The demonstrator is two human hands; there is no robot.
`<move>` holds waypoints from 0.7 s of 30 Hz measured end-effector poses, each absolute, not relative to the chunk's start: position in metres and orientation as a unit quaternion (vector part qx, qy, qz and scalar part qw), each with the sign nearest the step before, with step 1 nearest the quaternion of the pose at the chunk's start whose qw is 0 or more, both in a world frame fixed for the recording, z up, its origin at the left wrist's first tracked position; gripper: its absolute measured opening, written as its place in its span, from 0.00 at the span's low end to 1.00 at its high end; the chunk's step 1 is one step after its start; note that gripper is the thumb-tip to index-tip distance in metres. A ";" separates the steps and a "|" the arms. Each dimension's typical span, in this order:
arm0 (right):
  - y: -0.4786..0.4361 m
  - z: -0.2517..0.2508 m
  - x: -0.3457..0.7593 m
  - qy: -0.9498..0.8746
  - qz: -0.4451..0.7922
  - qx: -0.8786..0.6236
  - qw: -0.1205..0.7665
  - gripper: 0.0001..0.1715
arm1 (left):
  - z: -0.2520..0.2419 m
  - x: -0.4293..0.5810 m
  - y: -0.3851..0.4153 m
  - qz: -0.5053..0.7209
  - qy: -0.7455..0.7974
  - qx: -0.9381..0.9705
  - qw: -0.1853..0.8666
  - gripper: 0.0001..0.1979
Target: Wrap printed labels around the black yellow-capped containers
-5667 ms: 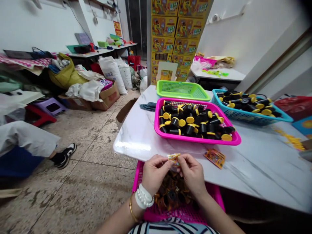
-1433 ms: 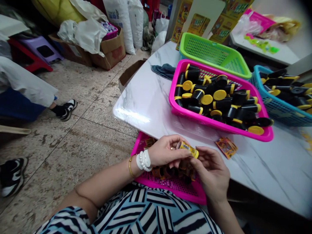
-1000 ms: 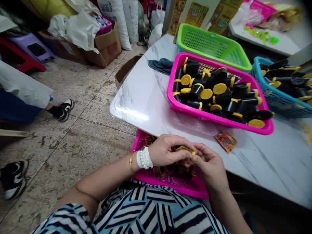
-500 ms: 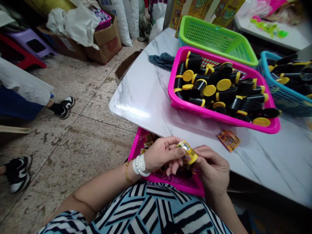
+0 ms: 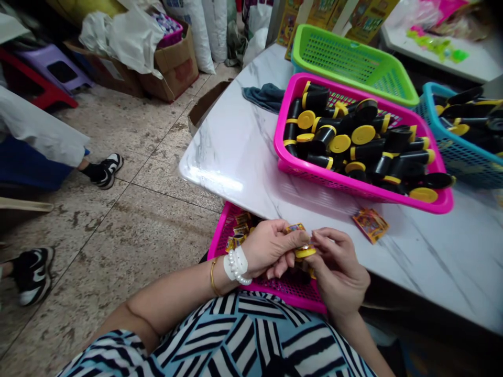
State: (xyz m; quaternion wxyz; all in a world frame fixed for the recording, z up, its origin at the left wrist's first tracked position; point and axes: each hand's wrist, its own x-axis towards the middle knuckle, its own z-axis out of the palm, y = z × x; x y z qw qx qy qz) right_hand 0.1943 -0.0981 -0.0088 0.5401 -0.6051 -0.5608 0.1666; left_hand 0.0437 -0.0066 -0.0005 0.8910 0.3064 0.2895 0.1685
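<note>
My left hand (image 5: 269, 250) and my right hand (image 5: 340, 267) meet over a pink basket on my lap (image 5: 230, 230). Both pinch one small tube with a yellow cap and a printed orange label (image 5: 301, 246). The left fingers curl round its upper end, the right fingertips press on the cap end. The lap basket holds several labelled tubes and printed stickers (image 5: 238, 235). Another printed sticker (image 5: 370, 224) lies on the marble table (image 5: 236, 152) just right of my hands.
A pink basket (image 5: 442, 201) full of black tubes with yellow caps stands on the table. Behind it sits a green basket (image 5: 353, 57), to the right a blue basket (image 5: 463, 162) of tubes. Another person's leg and shoe (image 5: 104, 170) rest on the floor at left.
The tube has turned in my fingers, its yellow cap now facing down toward my right hand. The view shifted slightly; my hands stay over the lap basket.
</note>
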 end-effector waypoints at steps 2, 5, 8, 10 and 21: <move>-0.099 -0.005 0.196 -0.581 0.127 -0.605 0.529 0.19 | -0.001 0.045 -0.007 0.166 0.281 0.300 0.896 0.28; -0.099 -0.004 0.199 -0.588 0.097 -0.593 0.541 0.20 | -0.003 0.047 -0.007 0.147 0.232 0.280 0.920 0.27; -0.099 -0.004 0.200 -0.589 0.083 -0.597 0.538 0.19 | -0.006 0.047 -0.007 0.143 0.222 0.282 0.922 0.25; -0.099 -0.004 0.200 -0.597 0.073 -0.598 0.530 0.20 | -0.005 0.047 -0.008 0.146 0.236 0.293 0.915 0.26; -0.101 0.014 0.211 -0.699 0.149 -0.520 0.468 0.19 | -0.025 0.037 -0.015 0.073 0.272 0.399 0.873 0.26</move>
